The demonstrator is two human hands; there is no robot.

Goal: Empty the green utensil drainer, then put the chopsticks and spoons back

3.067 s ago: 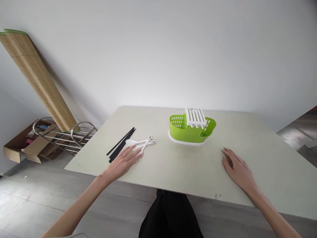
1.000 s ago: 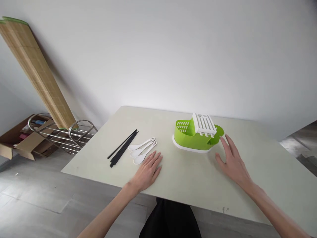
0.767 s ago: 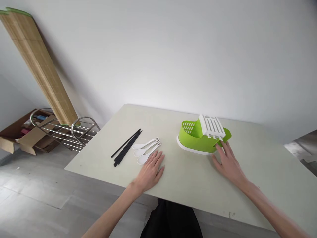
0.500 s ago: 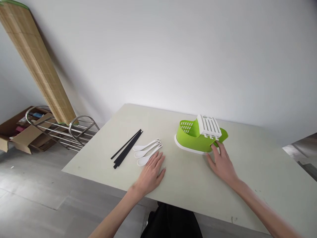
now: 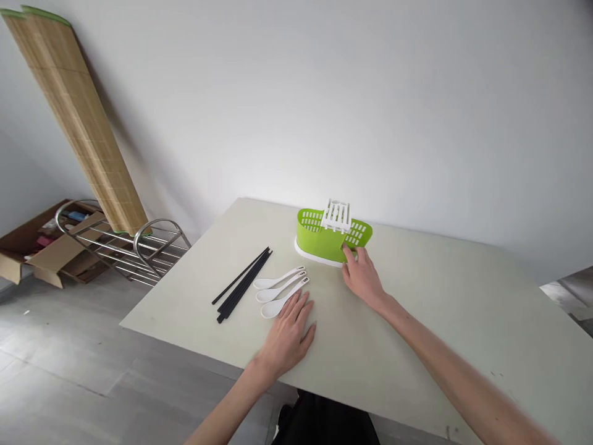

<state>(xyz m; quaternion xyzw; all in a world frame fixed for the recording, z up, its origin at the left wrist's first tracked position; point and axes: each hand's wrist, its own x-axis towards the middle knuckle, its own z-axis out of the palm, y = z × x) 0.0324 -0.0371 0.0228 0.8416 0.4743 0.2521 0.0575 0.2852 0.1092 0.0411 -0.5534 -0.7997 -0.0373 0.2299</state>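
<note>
A green slotted cutlery holder [image 5: 324, 238] with a white base and a white slotted insert on top stands toward the back of the pale table [image 5: 417, 321]. My right hand [image 5: 364, 278] rests against its near right end, fingertips touching the green wall, fingers apart. My left hand [image 5: 290, 330] lies flat on the table, fingers spread, holding nothing. Just beyond its fingertips lie three white spoons [image 5: 281, 290], side by side. Left of them is a bundle of black chopsticks [image 5: 243, 284].
A rolled bamboo mat [image 5: 78, 117] leans on the wall at left. Below it on the floor stand a metal wire rack [image 5: 120, 247] and an open cardboard box [image 5: 32, 247]. My dark-clothed lap shows under the table's near edge.
My right hand reached the green holder and slid it left and farther back across the table, turning it. My left hand moved from the spoons to rest just right of them.
</note>
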